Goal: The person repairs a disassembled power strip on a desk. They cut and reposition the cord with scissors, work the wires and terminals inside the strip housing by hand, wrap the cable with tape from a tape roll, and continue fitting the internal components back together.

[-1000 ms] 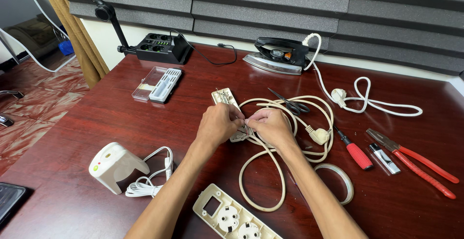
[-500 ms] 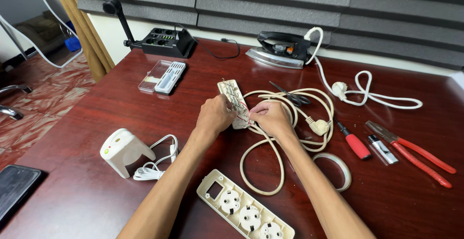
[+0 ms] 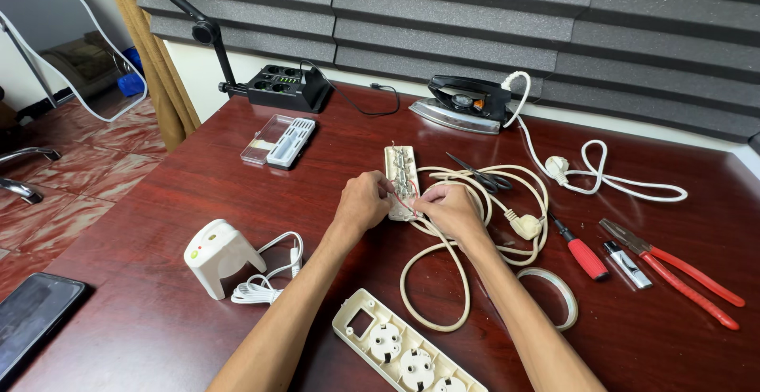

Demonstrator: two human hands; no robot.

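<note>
From the head view, both hands meet at the near end of the opened power strip base (image 3: 401, 180), which lies mid-table with its long axis running away from the person. The left hand (image 3: 362, 202) grips its near left edge, fingers curled; the right hand (image 3: 446, 206) pinches the thin wires there, equally close, beside the coiled cream cable (image 3: 443, 281).

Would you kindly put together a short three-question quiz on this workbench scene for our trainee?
1. True or false: both hands, left hand and right hand, work at the opened power strip base.
2. Which lies nearer the pliers: (a) red-handled screwdriver or (b) phone?
3. Fill in: the tape roll lies on the ____.

Key: 1 true; 2 a; 3 table.
</note>
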